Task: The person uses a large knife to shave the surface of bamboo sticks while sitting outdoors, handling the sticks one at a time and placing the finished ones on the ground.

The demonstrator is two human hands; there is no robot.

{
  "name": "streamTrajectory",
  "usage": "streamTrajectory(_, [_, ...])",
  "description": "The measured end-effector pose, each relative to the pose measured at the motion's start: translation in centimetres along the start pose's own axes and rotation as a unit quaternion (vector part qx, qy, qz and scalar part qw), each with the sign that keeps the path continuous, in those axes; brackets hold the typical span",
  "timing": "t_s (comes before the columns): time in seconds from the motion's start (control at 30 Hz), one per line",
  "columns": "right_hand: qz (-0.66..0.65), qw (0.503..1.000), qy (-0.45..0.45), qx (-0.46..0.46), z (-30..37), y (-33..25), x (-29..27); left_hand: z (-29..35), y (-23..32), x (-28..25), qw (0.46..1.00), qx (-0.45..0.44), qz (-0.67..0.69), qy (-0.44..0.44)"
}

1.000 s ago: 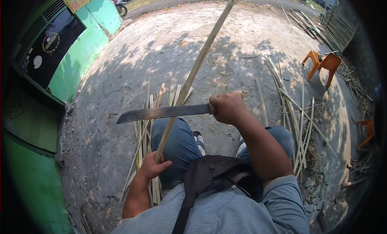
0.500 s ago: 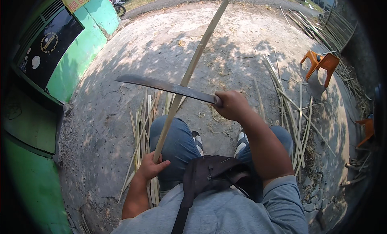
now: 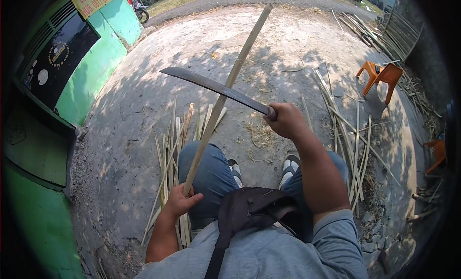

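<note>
My left hand [image 3: 180, 200] is closed round the lower end of a long pale bamboo strip [image 3: 206, 135], beside my left knee. The strip slants up and away to the right, its far end above the concrete. In my right hand [image 3: 288, 120] is the handle of a machete [image 3: 197, 80], fingers wrapped round it. Its long dark blade lies across the strip around mid-length, the tip pointing to the far left. Whether the edge bites into the strip, I cannot tell.
Bamboo strips [image 3: 168, 154] lie in a bundle left of my left leg. More strips [image 3: 348, 135] are spread to the right. An orange plastic chair [image 3: 388, 79] lies at the right, poles [image 3: 370, 34] behind it. A green wall [image 3: 96, 70] stands at the left. A black bag [image 3: 254, 207] rests on my lap.
My right hand has shifted right and slightly farther away with the machete, whose blade now tilts more steeply and crosses the strip farther up. The strip's far end has dipped slightly left.
</note>
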State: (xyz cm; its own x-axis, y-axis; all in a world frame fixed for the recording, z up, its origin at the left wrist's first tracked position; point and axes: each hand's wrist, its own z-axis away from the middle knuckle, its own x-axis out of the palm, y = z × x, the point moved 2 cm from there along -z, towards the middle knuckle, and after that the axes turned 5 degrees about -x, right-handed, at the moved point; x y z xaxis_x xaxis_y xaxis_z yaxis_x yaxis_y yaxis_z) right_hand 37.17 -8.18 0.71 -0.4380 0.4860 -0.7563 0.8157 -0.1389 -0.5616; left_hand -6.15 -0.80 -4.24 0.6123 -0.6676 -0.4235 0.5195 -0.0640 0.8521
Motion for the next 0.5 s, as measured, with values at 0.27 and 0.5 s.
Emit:
streamTrajectory(0.27, [0.067,0.985,-0.075,-0.144,0.9,-3.4,1.9,-0.3,-1.0,0.1,1.000,0.006,0.003,0.002])
streamTrajectory(0.5, [0.104,0.986,-0.042,-0.124,0.6,-1.2,0.2,0.2,0.3,0.3,0.999,0.007,-0.044,0.012])
